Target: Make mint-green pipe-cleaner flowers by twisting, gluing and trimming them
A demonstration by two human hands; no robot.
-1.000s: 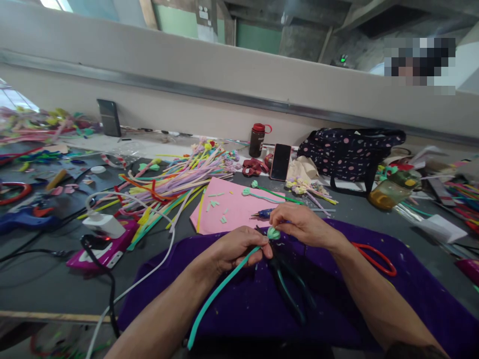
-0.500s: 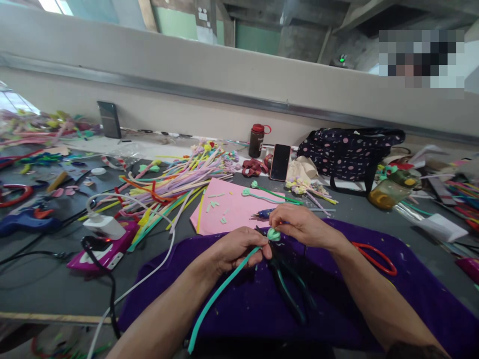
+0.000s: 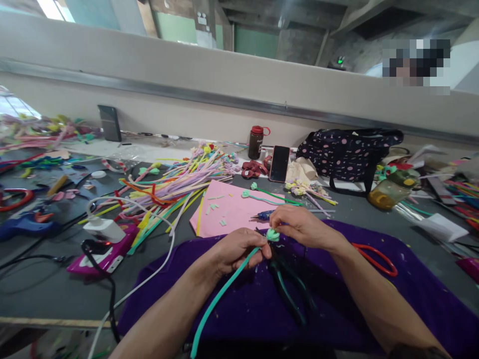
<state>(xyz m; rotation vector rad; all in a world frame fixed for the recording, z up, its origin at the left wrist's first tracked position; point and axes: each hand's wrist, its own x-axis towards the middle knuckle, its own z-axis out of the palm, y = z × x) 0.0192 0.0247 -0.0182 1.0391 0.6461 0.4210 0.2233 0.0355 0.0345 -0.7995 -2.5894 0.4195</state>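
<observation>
My left hand (image 3: pixel 245 249) is closed on a green fuzzy stem (image 3: pixel 220 294), just below its head. The pale green looped flower head (image 3: pixel 273 235) stands between my two hands. Fingertips of my right hand (image 3: pixel 295 224) are pinched together at the head's right side, touching its loops. Below lie dark-handled pliers (image 3: pixel 288 289) on a purple cloth (image 3: pixel 164 279), their jaws partly hidden by my left hand and the flower. A blue pen-like tool (image 3: pixel 265 215) lies on a pink sheet (image 3: pixel 217 199) with small green clippings.
Bundled coloured stems (image 3: pixel 187 174) lie left of centre, near a magenta power strip (image 3: pixel 121 254) with cables. Behind are a brown bottle (image 3: pixel 256 143), a phone (image 3: pixel 279 163) and a dark patterned bag (image 3: pixel 344 154). Red-handled scissors (image 3: pixel 376 259) lie right. A person (image 3: pixel 415 62) is beyond the partition.
The flower head's loops look more spread and uneven at the top. The stem's lower end has shifted slightly down. Both hands stay in nearly the same place.
</observation>
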